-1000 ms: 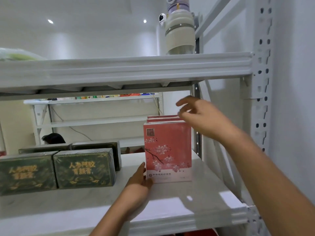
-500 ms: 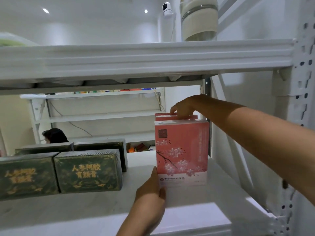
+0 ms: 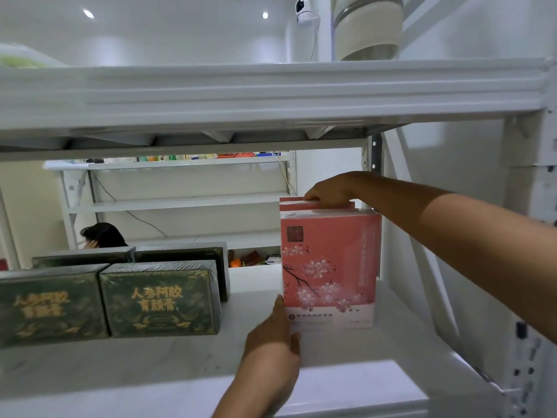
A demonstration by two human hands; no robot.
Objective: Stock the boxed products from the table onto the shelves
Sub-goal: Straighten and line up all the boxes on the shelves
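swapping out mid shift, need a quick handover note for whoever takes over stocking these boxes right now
Left hand: open, straight fingers against the lower left corner of the front pink box.
Right hand: on top of the rear pink boxes; whether it grips them cannot be told.
All of these stand upright, one behind another, at the right end of the shelf. The green boxes sit in two rows to their left, apart from them.
Done: these boxes are on the shelf.
Left: probably square up the pink row, then let go. Any stock yet to bring is out of view.
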